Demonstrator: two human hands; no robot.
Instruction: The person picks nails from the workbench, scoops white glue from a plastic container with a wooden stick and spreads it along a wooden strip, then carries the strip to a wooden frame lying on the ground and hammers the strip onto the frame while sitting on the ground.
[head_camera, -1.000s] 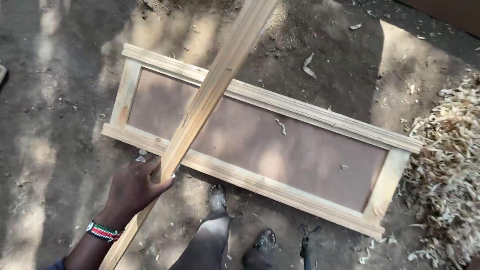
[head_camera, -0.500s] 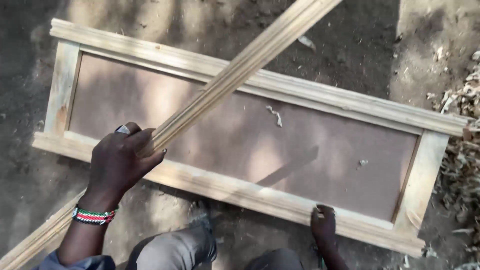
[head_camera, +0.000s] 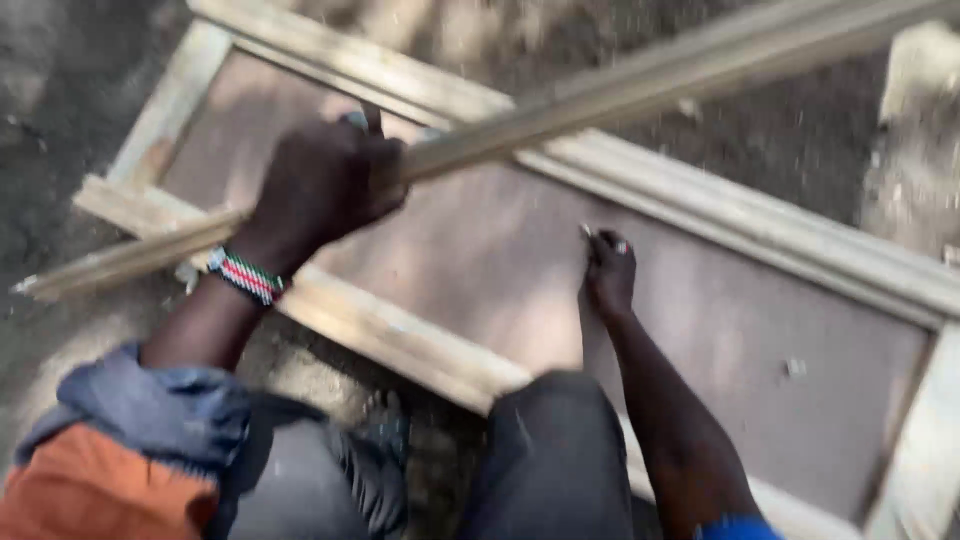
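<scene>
A long pale wooden strip (head_camera: 640, 85) crosses the view from lower left to upper right. My left hand (head_camera: 325, 185), with a beaded band at the wrist, is closed around the strip. Below it on the ground lies a rectangular wooden frame (head_camera: 400, 335) with a brown board panel (head_camera: 500, 270) set inside. My right hand (head_camera: 610, 270) reaches down onto the panel and pinches a small pale object at its fingertips; blur hides what it is. My knees show at the bottom edge.
Dark bare earth (head_camera: 790, 140) surrounds the frame. A pale patch (head_camera: 915, 60), blurred, sits at the upper right. A small pale fleck (head_camera: 795, 368) lies on the panel to the right.
The view has closed in on the frame. My left hand has swung the strip flatter across the frame. My right hand has moved from the frame's near rail up onto the panel.
</scene>
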